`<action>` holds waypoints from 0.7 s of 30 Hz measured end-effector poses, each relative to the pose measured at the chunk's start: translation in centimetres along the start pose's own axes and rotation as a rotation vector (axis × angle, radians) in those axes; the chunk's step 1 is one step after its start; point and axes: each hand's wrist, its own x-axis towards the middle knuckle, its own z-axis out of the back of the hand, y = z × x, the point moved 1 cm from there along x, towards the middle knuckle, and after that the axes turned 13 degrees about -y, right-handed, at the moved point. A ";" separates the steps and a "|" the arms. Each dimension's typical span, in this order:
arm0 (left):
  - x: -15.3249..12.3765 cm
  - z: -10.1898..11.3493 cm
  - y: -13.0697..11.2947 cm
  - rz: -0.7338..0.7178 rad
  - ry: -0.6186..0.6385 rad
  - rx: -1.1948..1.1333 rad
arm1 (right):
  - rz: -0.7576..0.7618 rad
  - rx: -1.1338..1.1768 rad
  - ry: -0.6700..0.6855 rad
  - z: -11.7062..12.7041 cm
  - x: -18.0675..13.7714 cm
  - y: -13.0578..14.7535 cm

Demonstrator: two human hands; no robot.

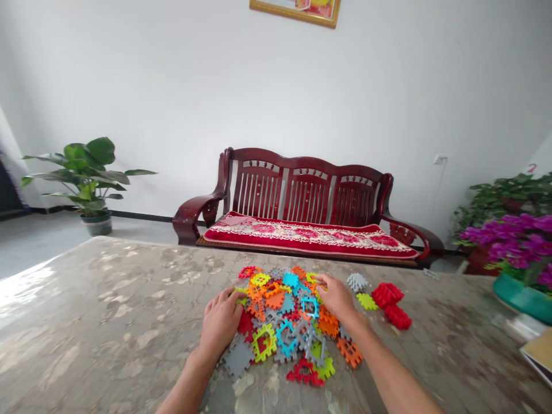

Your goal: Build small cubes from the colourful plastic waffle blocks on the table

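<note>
A heap of flat, toothed plastic building pieces (288,322) in red, orange, blue, grey and lime lies on the marble-patterned table (121,322). My left hand (219,325) rests palm down on the heap's left side, fingers curled over the pieces. My right hand (337,296) lies on the right side of the heap, its fingertips pinched at a lime piece (311,280) near the far edge. To the right of the heap sit a grey piece (357,282), a lime piece (367,301) and two red assembled blocks (390,303).
A dark red wooden bench (302,213) with a patterned cushion stands behind the table. A potted green plant (88,178) is at the far left. Purple flowers in a teal pot (524,259) and a book edge (539,351) sit at the table's right.
</note>
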 end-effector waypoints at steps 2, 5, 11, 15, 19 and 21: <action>0.0 0.0 0.0 -0.007 -0.003 0.005 | -0.024 0.074 0.034 -0.2 -0.3 -0.2; 0.0 0.0 0.0 -0.010 0.000 0.009 | 0.027 0.087 0.086 -0.7 -0.8 0.6; 0.1 0.1 0.0 -0.012 0.012 0.009 | 0.144 -0.104 0.133 -1.2 -1.1 3.1; 0.1 -0.2 0.3 -0.008 0.019 0.004 | 0.085 -0.126 0.152 -1.3 -0.7 3.4; 0.2 -0.2 0.3 -0.005 0.021 0.002 | 0.040 0.054 0.160 -1.5 -0.6 2.9; 0.2 -0.1 0.3 -0.006 0.017 0.006 | 0.029 0.131 0.161 -1.6 -0.6 2.4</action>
